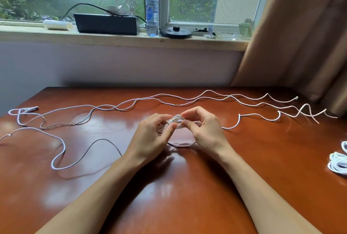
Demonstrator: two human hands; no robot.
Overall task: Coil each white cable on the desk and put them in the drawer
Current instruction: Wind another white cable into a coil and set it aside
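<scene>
A small white cable coil (175,122) is held between both hands over the middle of the brown desk (187,186). My left hand (150,138) grips the coil's left side. My right hand (204,130) pinches a strand at the coil's right side. A loose tail (249,116) runs from the coil to the right. Other uncoiled white cables (187,99) stretch across the far part of the desk, and one (62,151) snakes at the left. Coiled white cables (339,164) lie at the right edge. No drawer is in view.
A windowsill behind the desk holds a black box (107,24) with wires on top, a water bottle (152,8), a white roll (56,24) and a round black base (176,32). A brown curtain (300,36) hangs at the right.
</scene>
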